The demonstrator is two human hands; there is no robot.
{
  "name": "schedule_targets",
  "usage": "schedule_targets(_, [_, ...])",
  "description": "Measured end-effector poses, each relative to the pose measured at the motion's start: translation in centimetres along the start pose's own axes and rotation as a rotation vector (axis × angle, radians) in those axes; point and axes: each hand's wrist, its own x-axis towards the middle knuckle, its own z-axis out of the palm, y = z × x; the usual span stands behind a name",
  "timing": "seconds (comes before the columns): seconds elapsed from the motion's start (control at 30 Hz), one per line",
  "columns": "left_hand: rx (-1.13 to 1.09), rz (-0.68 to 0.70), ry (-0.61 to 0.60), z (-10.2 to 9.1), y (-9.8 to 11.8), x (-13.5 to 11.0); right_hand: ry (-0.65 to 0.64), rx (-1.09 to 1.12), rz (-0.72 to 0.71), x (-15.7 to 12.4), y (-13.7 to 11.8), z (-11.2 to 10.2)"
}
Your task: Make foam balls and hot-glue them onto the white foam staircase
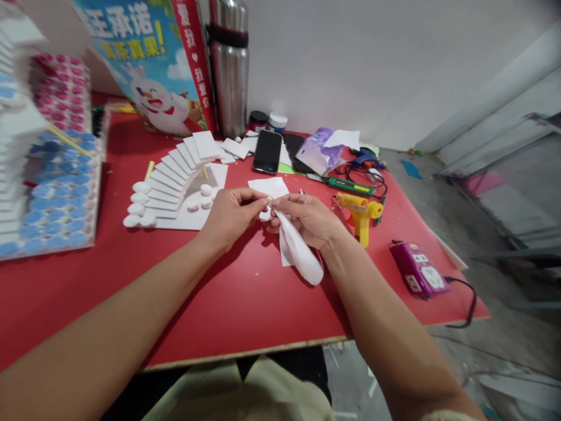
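Red-topped and crowded along its far side, a bench (258, 316) is standing against a pale wall (350, 64), with a grey floor (442, 193) showing at right. Near the middle, a person's two hands are working close together above the surface, fingertips meeting. Between them, a soft white folded piece (304, 257) is hanging at a slant, its wide lower end drooping toward the person. The right hand (311, 219) is gripping it, fingers curled, while the left hand (228, 219) is pinching at its narrow upper tip, thumb and forefinger brought together; the detail there is too small to make out. Just beyond the hands, a white sheet (272, 186) is lying flat. To the left, white slabs (170, 186) are fanning out in a curve, with white discs (139, 199) clustering beside them and rows of blue discs (59, 207) filling the far left. Behind, a steel flask (230, 82) is rising next to a printed bag (149, 76), and a smartphone (267, 152) is lying dark-screened. To the right, a green cutter (350, 186) and a yellow glue gun (362, 213) are resting near a purple box (418, 269) trailing a black cable (471, 301).
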Motion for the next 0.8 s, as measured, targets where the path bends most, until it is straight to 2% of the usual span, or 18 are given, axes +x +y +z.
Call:
schedule_targets(0.13, [0.113,0.055,0.01,0.0,-0.2,-0.2,0.121,-0.067,-0.11,0.0,0.4,0.8])
schedule_targets(0.3, [0.22,0.111,0.052,0.1,-0.2,-0.4,0.192,-0.171,-0.239,0.1,1.0,1.4])
schedule_targets(0.43, [0.214,0.122,0.07,0.2,-0.1,-0.4,0.124,-0.11,-0.113,0.1,0.8,1.3])
schedule_targets(0.57, [0.064,0.063,0.053,0.1,-0.2,-0.2,0.024,-0.04,0.009,0.2,0.4,0.8])
schedule_targets(0.67, [-0.065,0.009,0.041,-0.1,-0.3,0.3,-0.01,-0.039,-0.026,0.1,0.4,0.5])
schedule_targets(0.8, [-0.162,-0.08,-0.001,-0.3,-0.3,0.7,-0.036,-0.214,-0.123,-0.2,0.5,0.3])
